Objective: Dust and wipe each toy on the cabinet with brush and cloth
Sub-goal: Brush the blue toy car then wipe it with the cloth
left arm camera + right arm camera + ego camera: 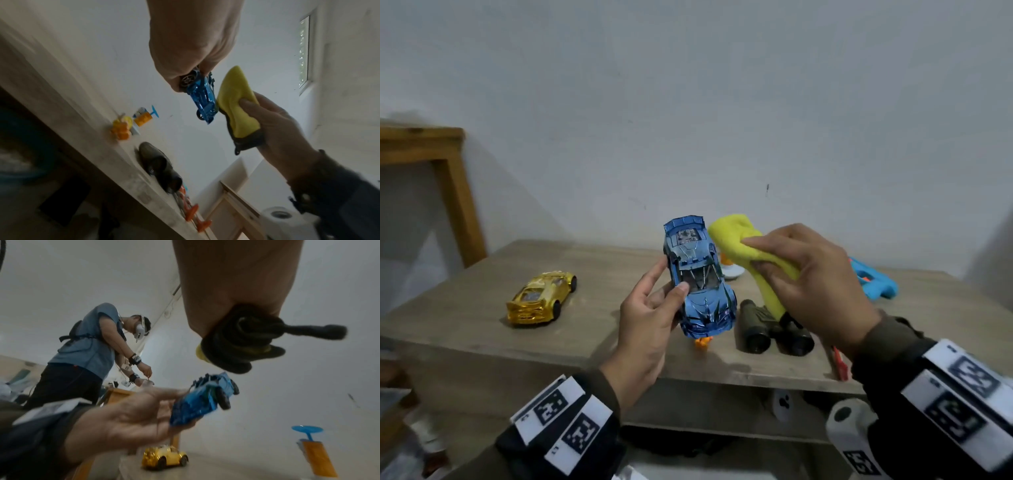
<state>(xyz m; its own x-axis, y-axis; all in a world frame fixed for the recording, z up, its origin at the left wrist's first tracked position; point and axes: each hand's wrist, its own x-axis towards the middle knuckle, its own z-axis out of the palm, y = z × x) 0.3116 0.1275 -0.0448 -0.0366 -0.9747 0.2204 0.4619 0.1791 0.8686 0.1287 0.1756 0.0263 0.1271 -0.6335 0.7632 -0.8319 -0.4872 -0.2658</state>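
Head view showed us holding both things up just above the cabinet's [592,356] front edge. Our left hand [643,325] gripped the blue toy car [698,284], thumb curled on one flank, fingers behind, nose toward us. Our right hand [815,284] had its fingers closed round the yellow cloth [739,240], bunched just beside the car's right flank; whether it touched we could not tell. We judged the car light, rigid and glossy, so slippery, with a thin rear wing likely to snap; gripping the body sides between the wheels seemed safest. The cloth looked soft and would fold into creases. On the cabinet lay binoculars [774,329] near the front edge, a gold toy car [541,298] toward the left edge, and a blue toy [876,281] toward the right rear.
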